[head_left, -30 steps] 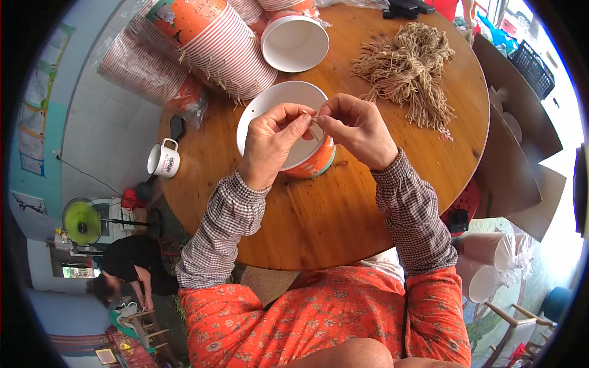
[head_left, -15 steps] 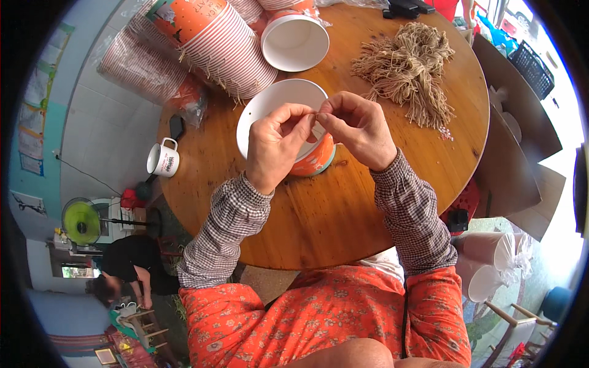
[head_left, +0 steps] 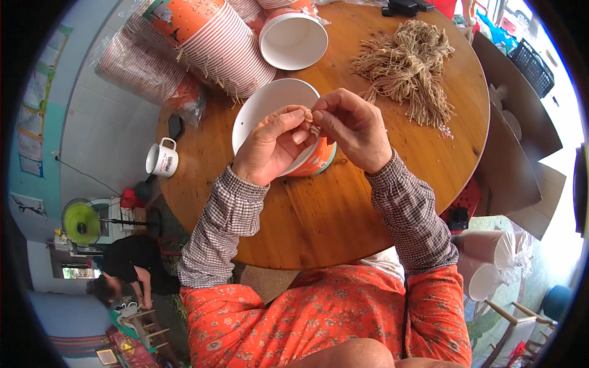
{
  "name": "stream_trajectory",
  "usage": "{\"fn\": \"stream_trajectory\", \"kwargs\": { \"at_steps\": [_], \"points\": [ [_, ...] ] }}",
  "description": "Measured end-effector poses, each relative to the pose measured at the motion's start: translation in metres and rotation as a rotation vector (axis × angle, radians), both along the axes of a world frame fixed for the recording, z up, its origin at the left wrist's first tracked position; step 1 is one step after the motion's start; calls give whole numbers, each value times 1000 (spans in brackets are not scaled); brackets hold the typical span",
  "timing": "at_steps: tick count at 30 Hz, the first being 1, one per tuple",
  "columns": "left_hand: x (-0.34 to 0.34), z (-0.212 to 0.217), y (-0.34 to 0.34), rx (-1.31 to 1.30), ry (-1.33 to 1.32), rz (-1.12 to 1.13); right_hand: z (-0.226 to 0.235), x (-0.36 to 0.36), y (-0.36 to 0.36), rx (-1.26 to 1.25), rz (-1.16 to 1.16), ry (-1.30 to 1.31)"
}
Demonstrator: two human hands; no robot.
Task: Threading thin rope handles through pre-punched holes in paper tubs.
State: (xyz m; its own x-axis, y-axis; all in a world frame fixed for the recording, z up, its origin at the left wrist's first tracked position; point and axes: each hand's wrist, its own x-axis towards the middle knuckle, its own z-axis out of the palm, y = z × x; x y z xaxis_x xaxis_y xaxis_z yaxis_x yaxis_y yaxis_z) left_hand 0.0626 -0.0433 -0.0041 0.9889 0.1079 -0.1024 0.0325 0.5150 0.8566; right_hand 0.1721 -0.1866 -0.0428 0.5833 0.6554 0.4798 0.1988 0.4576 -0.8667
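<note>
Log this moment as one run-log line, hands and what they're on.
left hand: pinching string at paper bucket rim | right hand: pinching same string | nearby: string bundle, mug

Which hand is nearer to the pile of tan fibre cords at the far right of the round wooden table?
Right. The right hand sits just below and left of the pile of tan fibre cords; the left hand is farther left, over the orange paper bowl.

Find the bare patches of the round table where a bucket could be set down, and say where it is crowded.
Bare wood on the round table lies along the near edge, below the left hand and right hand, and right of the mug. The far side is crowded: stacked paper buckets, an open bucket and the twine bundle.
</note>
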Motion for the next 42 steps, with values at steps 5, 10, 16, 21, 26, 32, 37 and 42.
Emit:
{"fn": "stream_trajectory", "kwargs": {
  "at_steps": [5, 10, 16, 21, 26, 32, 37, 42],
  "points": [
    [1, 3, -7, -40, 53, 93, 5, -2, -3, 29, 12, 33],
    [-2, -1, -3, -14, 39, 47, 4, -4, -3, 65, -8, 1],
    [-2, 4, -17, 253, 16, 214, 2, 2, -5, 63, 22, 142],
    [-6, 9, -20, 524, -28, 274, 0, 9, -4, 11, -57, -50],
    [-6, 8, -20, 740, 5, 340, 2, 11, -4, 3, -148, -223],
    [-7, 7, -28, 1461, -283, 483, 1, 10, -2, -47, -325, -256],
    [-6, 1, -28, 1702, -476, 535, -6, 4, 3, -99, -371, -114],
    [-2, 6, -26, 1564, -354, 516, -7, 5, 5, -60, -307, -71]
  ]
}}
